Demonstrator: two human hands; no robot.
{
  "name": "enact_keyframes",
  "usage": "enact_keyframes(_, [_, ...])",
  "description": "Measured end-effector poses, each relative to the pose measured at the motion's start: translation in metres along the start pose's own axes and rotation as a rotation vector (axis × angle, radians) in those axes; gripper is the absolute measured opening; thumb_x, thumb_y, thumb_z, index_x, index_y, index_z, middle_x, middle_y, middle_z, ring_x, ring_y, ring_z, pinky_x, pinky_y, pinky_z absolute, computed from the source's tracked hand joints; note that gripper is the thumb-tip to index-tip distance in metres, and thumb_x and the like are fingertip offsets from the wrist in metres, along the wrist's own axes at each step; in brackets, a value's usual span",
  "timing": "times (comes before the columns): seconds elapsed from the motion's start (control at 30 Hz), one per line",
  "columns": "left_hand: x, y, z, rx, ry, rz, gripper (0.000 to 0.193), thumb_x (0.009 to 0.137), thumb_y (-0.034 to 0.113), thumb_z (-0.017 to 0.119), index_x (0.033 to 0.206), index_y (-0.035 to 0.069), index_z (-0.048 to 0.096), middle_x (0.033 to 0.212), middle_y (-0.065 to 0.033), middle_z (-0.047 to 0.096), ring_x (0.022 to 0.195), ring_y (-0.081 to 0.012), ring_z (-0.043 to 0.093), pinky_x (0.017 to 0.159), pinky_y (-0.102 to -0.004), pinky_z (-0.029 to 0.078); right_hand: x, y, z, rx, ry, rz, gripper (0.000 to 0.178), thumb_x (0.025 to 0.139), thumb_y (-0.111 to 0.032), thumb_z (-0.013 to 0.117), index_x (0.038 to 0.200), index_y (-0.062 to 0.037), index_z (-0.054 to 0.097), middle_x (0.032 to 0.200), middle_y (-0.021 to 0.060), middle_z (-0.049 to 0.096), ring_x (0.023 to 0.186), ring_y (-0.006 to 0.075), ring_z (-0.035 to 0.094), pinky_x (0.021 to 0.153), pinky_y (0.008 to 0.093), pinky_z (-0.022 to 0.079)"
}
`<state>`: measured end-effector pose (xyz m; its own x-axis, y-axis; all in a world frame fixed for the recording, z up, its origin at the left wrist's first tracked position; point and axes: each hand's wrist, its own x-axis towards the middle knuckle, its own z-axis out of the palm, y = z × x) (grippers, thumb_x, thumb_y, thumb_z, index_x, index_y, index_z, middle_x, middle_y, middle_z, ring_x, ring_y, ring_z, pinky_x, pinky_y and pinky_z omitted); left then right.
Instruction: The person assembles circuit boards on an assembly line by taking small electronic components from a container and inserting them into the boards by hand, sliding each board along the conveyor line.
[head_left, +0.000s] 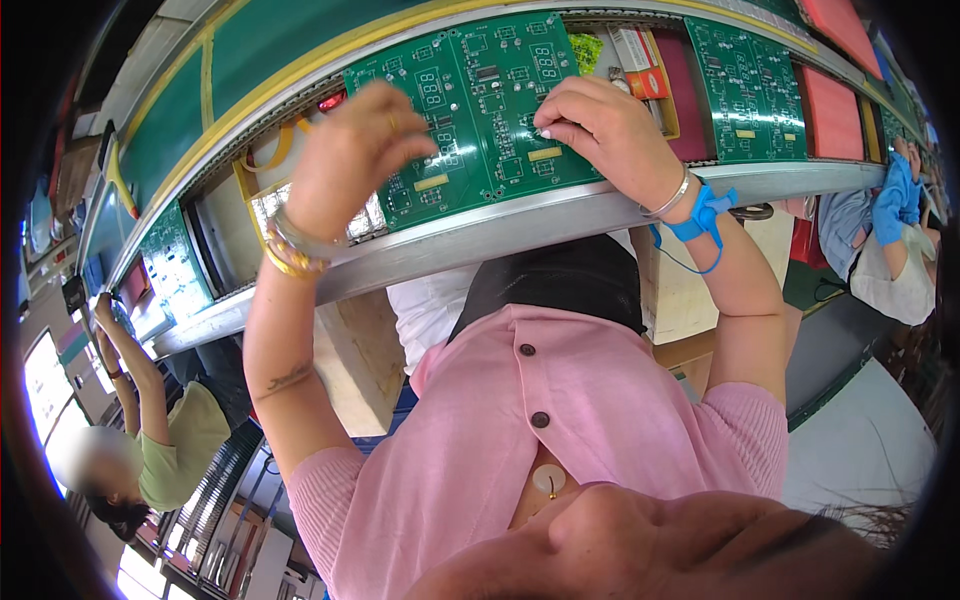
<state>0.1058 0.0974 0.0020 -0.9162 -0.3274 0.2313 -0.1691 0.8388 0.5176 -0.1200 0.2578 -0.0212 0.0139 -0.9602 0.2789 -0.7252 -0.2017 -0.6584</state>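
A large green circuit board (475, 185) with digit displays, chips and small yellow parts lies across the metal rails of the line in front of me. My left hand (365, 150) hovers over the board's left part, its fingers curled and smeared by motion; whether it holds anything is hidden. Over the right part of the same board, my right hand (605, 130) has thumb and forefinger pinched together close to the surface. What sits in that pinch, if anything, is too small to make out. A blue wrist strap (705, 215) with a cord circles my right wrist.
A second green board (745, 90) lies farther right, another (172, 265) farther left. Behind my right hand is a red and white box (640, 62) in a tray. The metal rail (490, 225) runs along the near edge. Co-workers sit at both sides.
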Motion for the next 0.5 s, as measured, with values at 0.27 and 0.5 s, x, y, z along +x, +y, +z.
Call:
enact_keyframes(0.27, [0.129,-0.064,-0.014,0.688,0.11,0.107,0.016,0.075,0.017,0.065,0.085,0.008,0.072,0.076,-0.0101,0.067,0.082,-0.0264,0.063,0.074,-0.0384,0.05,0.001,0.0,0.008,-0.111,-0.006,-0.036,0.01,0.076,-0.007,0.067,0.085,-0.0059,0.062,0.085,0.0057,0.057,0.085,0.0258,0.055,0.073,0.0352,0.047])
enact_keyframes(0.5, [0.147,-0.08,-0.014,0.414,0.017,0.127,0.011,0.073,0.022,0.065,0.072,0.012,0.072,0.077,-0.0107,0.066,0.087,-0.0271,0.061,0.076,-0.0388,0.049,0.001,-0.002,0.006,-0.174,-0.026,-0.04,0.012,0.076,-0.004,0.067,0.086,-0.0038,0.061,0.087,0.0069,0.057,0.084,0.0264,0.055,0.073,0.0361,0.047])
